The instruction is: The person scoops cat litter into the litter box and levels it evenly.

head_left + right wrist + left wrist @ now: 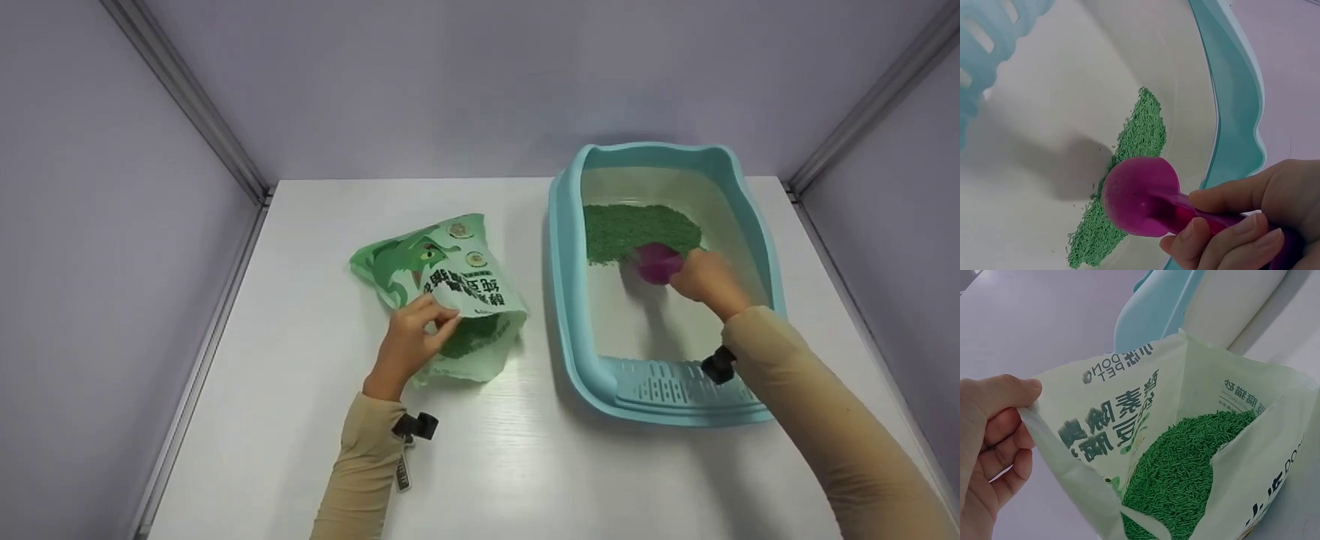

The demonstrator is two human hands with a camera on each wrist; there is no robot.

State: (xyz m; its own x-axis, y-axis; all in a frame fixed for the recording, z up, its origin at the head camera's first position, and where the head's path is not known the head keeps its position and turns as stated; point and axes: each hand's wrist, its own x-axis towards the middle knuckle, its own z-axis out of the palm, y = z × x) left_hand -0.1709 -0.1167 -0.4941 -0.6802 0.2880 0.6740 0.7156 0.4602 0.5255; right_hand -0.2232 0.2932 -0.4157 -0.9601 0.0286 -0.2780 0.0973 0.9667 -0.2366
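Note:
My left hand [414, 334] pinches the upper edge of an opened cat litter bag [450, 277] between thumb and finger. Inside the bag, the left wrist view shows green litter pellets [1185, 467]. Over the blue litter box [568, 300], my right hand [707, 279] grips the handle of a magenta scoop [658, 264]. The scoop's bowl is above a heap of green pellets [637, 225] in the far part of the box. From the right wrist view, the rounded back of the scoop [1140, 194] faces the camera, so what it holds is hidden.
A slotted step [667, 386] forms the near end of the litter box. Both box and bag stand on a white table [480, 450]. Pale walls [480, 90] with metal corner posts [199, 97] close in the back and sides. A tag [403, 472] hangs by the left sleeve.

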